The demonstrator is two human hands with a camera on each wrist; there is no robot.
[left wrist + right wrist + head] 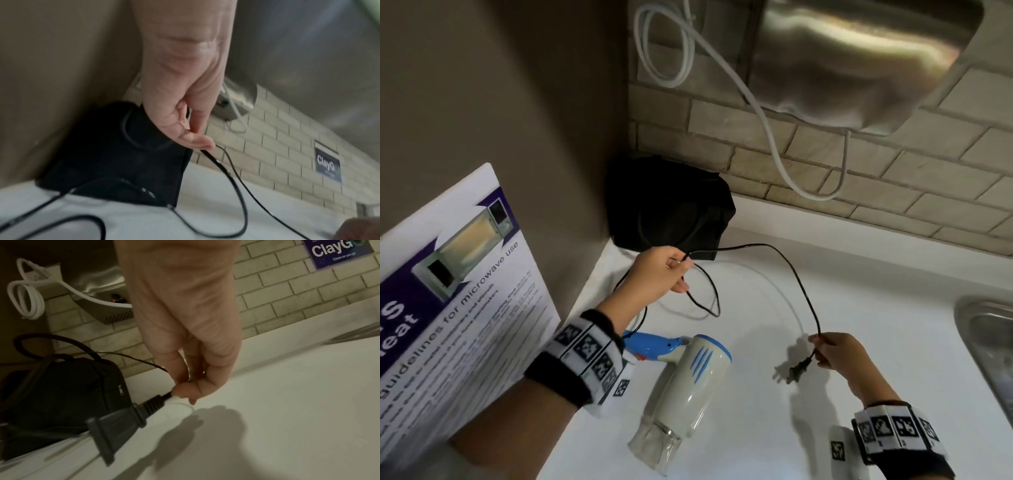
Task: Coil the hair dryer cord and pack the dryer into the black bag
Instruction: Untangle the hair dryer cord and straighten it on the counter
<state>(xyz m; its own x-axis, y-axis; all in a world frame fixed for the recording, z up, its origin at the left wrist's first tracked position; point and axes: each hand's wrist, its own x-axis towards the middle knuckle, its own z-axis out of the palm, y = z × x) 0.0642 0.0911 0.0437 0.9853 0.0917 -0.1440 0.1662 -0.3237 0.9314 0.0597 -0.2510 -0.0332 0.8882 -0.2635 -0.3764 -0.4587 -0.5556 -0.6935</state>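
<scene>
White counter [756, 428], brick wall [825, 164]; L hand [659, 272] & R hand [835, 353] fingers pinch cord [799, 277].

Printed on the leaning white poster [465, 291]: "guidelines for microwave use"; smaller lines unreadable. On the blue wall sign [337, 251] against the tiles: "ClayGo", fine print beneath too blurred.
</scene>
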